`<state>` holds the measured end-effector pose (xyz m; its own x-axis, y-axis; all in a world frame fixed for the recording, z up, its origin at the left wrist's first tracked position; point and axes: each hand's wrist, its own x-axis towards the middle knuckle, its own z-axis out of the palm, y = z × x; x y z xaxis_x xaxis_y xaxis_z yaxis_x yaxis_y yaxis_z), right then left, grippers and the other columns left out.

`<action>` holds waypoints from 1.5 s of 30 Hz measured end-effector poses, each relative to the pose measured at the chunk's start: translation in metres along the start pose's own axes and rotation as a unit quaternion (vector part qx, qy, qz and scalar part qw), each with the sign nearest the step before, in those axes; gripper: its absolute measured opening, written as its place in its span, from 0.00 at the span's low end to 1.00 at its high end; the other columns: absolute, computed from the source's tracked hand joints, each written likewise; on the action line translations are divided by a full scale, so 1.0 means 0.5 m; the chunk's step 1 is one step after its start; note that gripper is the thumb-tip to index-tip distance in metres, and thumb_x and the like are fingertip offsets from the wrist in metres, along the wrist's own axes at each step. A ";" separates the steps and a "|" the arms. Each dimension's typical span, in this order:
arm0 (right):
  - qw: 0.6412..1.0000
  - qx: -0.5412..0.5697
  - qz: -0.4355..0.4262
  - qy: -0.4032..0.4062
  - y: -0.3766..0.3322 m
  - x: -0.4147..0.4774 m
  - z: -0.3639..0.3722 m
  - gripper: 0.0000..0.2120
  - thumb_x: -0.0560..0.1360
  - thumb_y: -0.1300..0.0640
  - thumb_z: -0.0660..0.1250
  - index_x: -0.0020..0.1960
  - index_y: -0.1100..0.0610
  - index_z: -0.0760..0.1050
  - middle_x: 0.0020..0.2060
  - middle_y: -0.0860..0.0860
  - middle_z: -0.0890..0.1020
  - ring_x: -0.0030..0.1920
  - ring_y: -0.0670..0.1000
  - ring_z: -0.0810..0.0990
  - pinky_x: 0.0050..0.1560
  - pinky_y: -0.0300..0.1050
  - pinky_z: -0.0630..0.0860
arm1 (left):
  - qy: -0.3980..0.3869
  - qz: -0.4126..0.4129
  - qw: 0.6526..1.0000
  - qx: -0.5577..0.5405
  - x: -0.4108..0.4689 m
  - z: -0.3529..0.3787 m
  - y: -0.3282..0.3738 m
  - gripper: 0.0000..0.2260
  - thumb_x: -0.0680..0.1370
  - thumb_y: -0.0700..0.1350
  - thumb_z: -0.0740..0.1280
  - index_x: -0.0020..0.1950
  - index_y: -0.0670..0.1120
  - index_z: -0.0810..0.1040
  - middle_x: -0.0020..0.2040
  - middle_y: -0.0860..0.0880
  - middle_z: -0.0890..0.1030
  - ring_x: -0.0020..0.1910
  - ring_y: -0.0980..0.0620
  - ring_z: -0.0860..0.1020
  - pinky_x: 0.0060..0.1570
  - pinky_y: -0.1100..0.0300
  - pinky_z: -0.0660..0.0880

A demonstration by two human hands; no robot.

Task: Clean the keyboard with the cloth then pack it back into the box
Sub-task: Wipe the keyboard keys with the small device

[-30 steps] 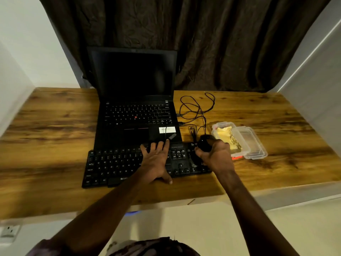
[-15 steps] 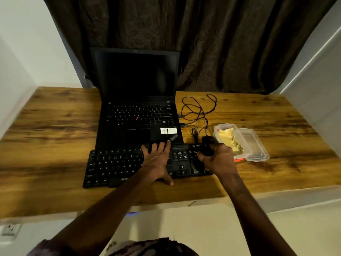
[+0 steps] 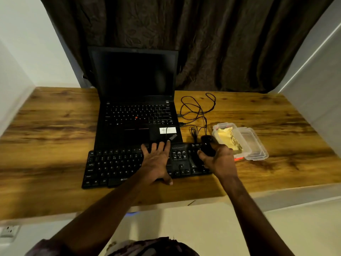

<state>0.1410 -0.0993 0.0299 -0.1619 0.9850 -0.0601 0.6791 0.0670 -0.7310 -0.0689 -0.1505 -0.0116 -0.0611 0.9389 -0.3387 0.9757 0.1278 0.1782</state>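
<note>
Curled round a black mouse (image 3: 207, 148), my right hand (image 3: 220, 160) is over the right end of the keyboard (image 3: 114, 167); my left hand (image 3: 156, 163) lies flat on its keys. Wiping looks unstarted: the yellow cloth (image 3: 227, 136) sits in the box (image 3: 217, 126) beside.

A wooden desk (image 3: 55, 126) stands between white walls (image 3: 27, 43), a dark curtain (image 3: 203, 43) behind.

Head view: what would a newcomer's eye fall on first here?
The left hand lies flat on the black keyboard, which sits in front of an open laptop; the right hand grips a black mouse over the keyboard's right end. Right of the mouse, a clear box holds a yellow cloth.
</note>
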 end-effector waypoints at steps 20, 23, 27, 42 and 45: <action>0.989 -0.101 -0.070 -0.078 0.066 0.056 -0.008 0.27 0.70 0.44 0.69 0.67 0.39 0.67 0.59 0.55 0.78 0.59 0.57 0.78 0.57 0.56 0.80 | 0.011 -0.017 0.996 0.092 0.012 -0.009 0.042 0.66 0.55 0.76 0.72 0.80 0.44 0.47 0.77 0.43 0.49 0.75 0.38 0.52 0.69 0.28 0.47; 0.988 -0.096 -0.078 -0.091 0.088 0.067 -0.019 0.27 0.68 0.43 0.68 0.67 0.40 0.69 0.59 0.55 0.78 0.59 0.57 0.78 0.58 0.56 0.79 | 0.023 -0.007 0.994 0.107 0.016 -0.010 0.050 0.66 0.54 0.76 0.72 0.80 0.43 0.49 0.76 0.44 0.52 0.73 0.39 0.54 0.69 0.30 0.51; 0.988 -0.068 -0.116 -0.078 0.061 0.082 -0.014 0.22 0.73 0.54 0.70 0.64 0.40 0.71 0.58 0.55 0.78 0.56 0.56 0.79 0.55 0.55 0.81 | 0.013 0.006 0.994 0.108 0.021 -0.008 0.059 0.66 0.55 0.76 0.72 0.80 0.43 0.48 0.77 0.46 0.52 0.73 0.39 0.55 0.70 0.31 0.51; 0.980 -0.028 -0.130 -0.146 0.086 0.084 -0.050 0.22 0.73 0.59 0.73 0.65 0.51 0.75 0.57 0.53 0.81 0.57 0.52 0.80 0.57 0.53 0.80 | 0.007 0.017 0.994 0.112 0.032 -0.012 0.066 0.64 0.55 0.76 0.72 0.79 0.42 0.51 0.75 0.44 0.56 0.71 0.41 0.58 0.70 0.32 0.51; 0.983 -0.009 -0.139 -0.116 0.076 0.086 -0.045 0.21 0.74 0.61 0.72 0.65 0.52 0.75 0.56 0.54 0.81 0.57 0.53 0.80 0.57 0.51 0.81 | 0.003 0.010 0.994 0.110 0.034 -0.012 0.069 0.64 0.55 0.75 0.73 0.79 0.42 0.52 0.75 0.43 0.57 0.72 0.41 0.58 0.70 0.32 0.50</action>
<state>0.1760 -0.0508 0.0145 -0.5006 0.8656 -0.0148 0.5979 0.3333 -0.7290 -0.0377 -0.1282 -0.0058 -0.0411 0.9426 -0.3313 0.9991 0.0357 -0.0224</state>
